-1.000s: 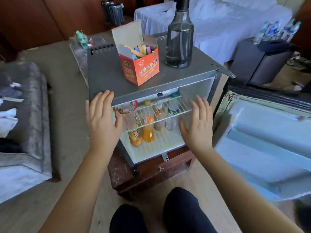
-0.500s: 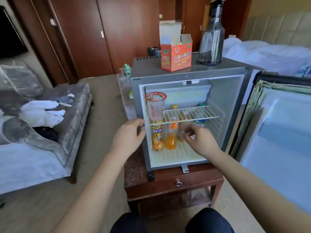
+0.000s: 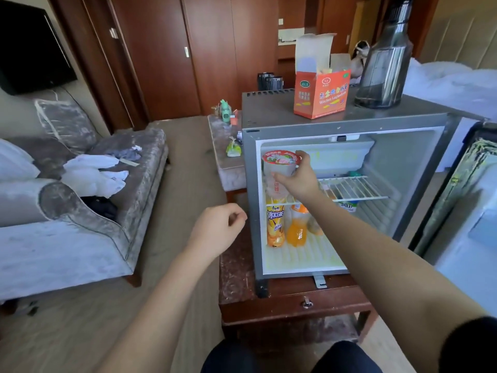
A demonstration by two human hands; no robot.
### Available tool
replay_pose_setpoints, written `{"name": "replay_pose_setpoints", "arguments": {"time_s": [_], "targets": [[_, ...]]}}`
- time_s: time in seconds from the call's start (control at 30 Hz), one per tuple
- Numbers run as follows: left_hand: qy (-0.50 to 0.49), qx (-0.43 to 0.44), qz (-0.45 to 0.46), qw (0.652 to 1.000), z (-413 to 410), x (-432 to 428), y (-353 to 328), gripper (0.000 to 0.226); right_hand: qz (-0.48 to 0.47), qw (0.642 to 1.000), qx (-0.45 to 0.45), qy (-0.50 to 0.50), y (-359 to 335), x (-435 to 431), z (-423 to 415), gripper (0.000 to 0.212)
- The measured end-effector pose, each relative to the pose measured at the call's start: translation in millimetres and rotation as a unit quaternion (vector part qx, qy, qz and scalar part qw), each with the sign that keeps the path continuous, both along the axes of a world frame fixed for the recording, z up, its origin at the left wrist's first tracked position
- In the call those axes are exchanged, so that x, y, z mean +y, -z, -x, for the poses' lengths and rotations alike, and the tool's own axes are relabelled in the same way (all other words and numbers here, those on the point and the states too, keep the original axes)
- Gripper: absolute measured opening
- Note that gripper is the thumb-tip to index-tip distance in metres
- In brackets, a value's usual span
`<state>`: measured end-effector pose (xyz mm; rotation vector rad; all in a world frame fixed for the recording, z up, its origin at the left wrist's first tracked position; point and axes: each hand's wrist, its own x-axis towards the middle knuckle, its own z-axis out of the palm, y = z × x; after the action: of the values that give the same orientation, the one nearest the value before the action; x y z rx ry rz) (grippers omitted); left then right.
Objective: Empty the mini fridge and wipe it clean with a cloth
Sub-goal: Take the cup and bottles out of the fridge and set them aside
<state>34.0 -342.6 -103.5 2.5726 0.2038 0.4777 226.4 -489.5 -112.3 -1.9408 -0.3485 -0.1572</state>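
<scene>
The grey mini fridge [image 3: 419, 211] stands open on a low wooden table [image 3: 271, 305], its door [image 3: 462, 211] swung out to the right. On the wire shelf [image 3: 357, 187] at the left sits a clear cup with a red lid [image 3: 278, 162]. My right hand [image 3: 298, 179] grips this cup, thumb low and fingers at the lid. Below stand a yellow iced tea bottle [image 3: 274, 224], an orange soda bottle [image 3: 297, 227] and further bottles behind my arm. My left hand [image 3: 217, 232] hovers left of the fridge, fingers loosely curled, holding nothing.
An orange carton [image 3: 320, 98] and a dark spray bottle [image 3: 384, 63] stand on the fridge top. A grey sofa [image 3: 67, 211] with white cloths [image 3: 94, 173] is at the left. A small stool [image 3: 226, 152] with odds and ends sits behind the fridge. A white bed [image 3: 451, 84] lies at the back right.
My right hand rose from the lower bottles to the cup on the shelf and took hold of it. My left hand drew back from the fridge edge.
</scene>
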Motion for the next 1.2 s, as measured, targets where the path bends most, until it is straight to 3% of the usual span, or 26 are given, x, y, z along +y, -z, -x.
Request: {"name": "replay_pose_setpoints", "arguments": {"time_s": [0.13, 0.27, 0.33, 0.43, 0.6, 0.8, 0.93, 1.1, 1.2], "targets": [[0.014, -0.013, 0.068, 0.998, -3.4, -10.1, 7.0, 0.015, -0.008, 0.999, -0.043, 0.006, -5.4, -27.9, 32.7, 0.076], [0.099, -0.008, 0.166, 0.981, -6.9, -31.3, 19.5, 0.073, -0.041, 0.997, -0.031, -0.05, -6.3, -60.4, 90.8, 0.077], [0.154, 0.015, 0.212, 0.965, -2.3, -43.2, 25.4, 0.087, -0.076, 0.993, 0.003, -0.092, 0.3, -69.5, 114.7, 0.076], [0.166, -0.007, 0.275, 0.947, 8.1, -50.3, 41.3, 0.086, -0.102, 0.984, 0.035, -0.139, 10.8, -71.9, 143.7, 0.075], [0.109, -0.029, 0.304, 0.946, 31.8, -31.2, 69.2, 0.085, -0.032, 0.977, 0.044, -0.208, 31.3, -65.6, 171.4, 0.068], [0.004, 0.018, 0.339, 0.941, 30.0, 17.5, 102.5, 0.07, 0.077, 0.988, 0.078, -0.11, 82.3, -58.4, 143.2, 0.04], [-0.059, 0.026, 0.376, 0.924, -1.8, 51.2, 138.4, 0.064, 0.102, 0.984, 0.129, -0.067, 122.4, -43.4, 111.9, 0.043], [-0.119, 0.07, 0.386, 0.912, -51.4, 88.0, 188.7, 0.082, 0.097, 0.989, 0.108, -0.019, 149.0, -15.4, 71.3, 0.045], [-0.124, 0.077, 0.379, 0.914, -86.5, 106.2, 206.4, 0.077, 0.081, 0.992, 0.094, 0.013, 162.9, 1.4, 49.3, 0.051]]}}
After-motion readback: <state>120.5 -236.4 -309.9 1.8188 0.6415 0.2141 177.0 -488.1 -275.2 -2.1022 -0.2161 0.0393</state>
